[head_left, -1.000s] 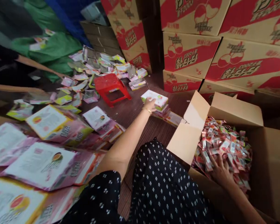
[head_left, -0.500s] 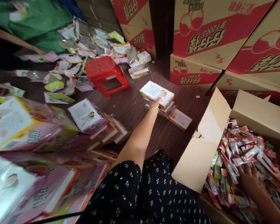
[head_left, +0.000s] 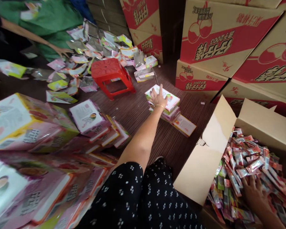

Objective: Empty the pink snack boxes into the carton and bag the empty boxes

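My left hand reaches out over the floor and lies flat, fingers spread, on the top pink and white packet box of a small pile. My right hand rests among the small red sachets that fill the open cardboard carton at the lower right; its fingers are spread and partly buried in them. My black dotted dress fills the lower middle.
Stacks of pink packet boxes crowd the left. A red plastic stool stands on the dark floor, with loose flattened packets behind it. Another person's arm reaches in at the upper left. Red-printed cartons are stacked at the back right.
My left hand has let go of the box it was setting on the pile and now lies open on top of it. The view has shifted slightly; the right hand stays in the sachets.
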The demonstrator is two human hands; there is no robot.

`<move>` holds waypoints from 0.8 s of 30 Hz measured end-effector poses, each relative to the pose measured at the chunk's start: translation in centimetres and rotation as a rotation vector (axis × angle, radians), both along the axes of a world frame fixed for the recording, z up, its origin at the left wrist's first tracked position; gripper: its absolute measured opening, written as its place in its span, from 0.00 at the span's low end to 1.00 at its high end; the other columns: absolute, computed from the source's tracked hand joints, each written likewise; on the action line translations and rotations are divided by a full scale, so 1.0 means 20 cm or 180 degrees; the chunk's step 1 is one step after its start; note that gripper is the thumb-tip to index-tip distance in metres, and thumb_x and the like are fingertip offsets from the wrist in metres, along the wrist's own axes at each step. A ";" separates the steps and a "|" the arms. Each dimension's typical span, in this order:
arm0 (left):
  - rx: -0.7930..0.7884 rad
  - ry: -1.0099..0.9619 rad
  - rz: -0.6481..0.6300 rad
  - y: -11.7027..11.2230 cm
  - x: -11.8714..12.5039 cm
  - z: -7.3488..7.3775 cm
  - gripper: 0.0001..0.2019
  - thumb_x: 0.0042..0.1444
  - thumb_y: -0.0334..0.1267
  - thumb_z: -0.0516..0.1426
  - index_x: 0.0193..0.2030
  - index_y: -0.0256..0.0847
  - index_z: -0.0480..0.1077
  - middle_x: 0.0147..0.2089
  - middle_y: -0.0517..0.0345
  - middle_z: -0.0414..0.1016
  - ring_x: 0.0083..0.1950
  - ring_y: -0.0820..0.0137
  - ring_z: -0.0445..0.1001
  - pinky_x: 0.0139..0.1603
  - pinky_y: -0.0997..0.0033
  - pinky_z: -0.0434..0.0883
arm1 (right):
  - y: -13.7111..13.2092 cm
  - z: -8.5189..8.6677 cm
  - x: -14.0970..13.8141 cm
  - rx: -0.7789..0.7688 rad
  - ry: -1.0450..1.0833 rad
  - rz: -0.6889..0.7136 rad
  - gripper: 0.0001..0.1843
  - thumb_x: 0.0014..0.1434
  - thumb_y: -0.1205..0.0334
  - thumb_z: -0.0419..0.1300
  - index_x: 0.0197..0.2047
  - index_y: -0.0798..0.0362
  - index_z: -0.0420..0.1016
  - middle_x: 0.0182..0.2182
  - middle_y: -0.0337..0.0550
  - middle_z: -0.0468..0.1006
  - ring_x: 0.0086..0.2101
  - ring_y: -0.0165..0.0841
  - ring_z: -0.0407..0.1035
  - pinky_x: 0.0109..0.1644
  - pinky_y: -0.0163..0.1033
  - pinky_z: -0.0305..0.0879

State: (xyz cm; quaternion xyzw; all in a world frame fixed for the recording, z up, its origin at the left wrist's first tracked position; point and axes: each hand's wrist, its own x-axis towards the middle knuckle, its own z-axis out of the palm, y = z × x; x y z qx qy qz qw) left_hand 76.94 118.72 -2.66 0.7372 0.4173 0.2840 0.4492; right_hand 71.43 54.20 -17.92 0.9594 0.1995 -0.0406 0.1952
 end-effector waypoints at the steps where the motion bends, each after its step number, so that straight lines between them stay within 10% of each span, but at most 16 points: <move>1: 0.0284 0.0139 -0.0115 -0.01 0.05 0.03 0.31 0.62 0.45 0.67 0.70 0.41 0.67 0.80 0.41 0.50 0.82 0.46 0.33 0.75 0.40 0.53 | 0.00 0.00 -0.01 -0.0050 0.0012 0.0058 0.27 0.70 0.60 0.47 0.64 0.54 0.76 0.68 0.66 0.63 0.71 0.69 0.48 0.58 0.72 0.69; 9: 0.0516 0.1565 -0.0615 -0.09 0.30 0.03 0.31 0.67 0.56 0.61 0.68 0.35 0.68 0.76 0.40 0.59 0.78 0.44 0.43 0.72 0.29 0.53 | 0.02 0.05 -0.01 -0.0522 0.0196 0.0081 0.25 0.67 0.68 0.53 0.65 0.57 0.74 0.69 0.69 0.61 0.70 0.68 0.52 0.60 0.66 0.68; 17: 0.0885 0.0961 -0.0686 0.04 -0.03 -0.13 0.33 0.60 0.40 0.69 0.68 0.31 0.66 0.75 0.33 0.58 0.77 0.45 0.49 0.68 0.37 0.64 | 0.04 0.06 -0.03 -0.0593 0.0119 0.0125 0.26 0.66 0.64 0.54 0.66 0.57 0.74 0.70 0.67 0.60 0.71 0.70 0.49 0.60 0.66 0.69; 24: 0.0193 0.1369 -0.0175 0.12 -0.20 -0.10 0.44 0.52 0.50 0.70 0.74 0.48 0.61 0.78 0.34 0.51 0.79 0.33 0.50 0.66 0.28 0.66 | 0.08 0.05 -0.02 -0.0471 0.0156 -0.0112 0.28 0.63 0.63 0.57 0.66 0.50 0.75 0.70 0.63 0.62 0.71 0.66 0.51 0.61 0.72 0.66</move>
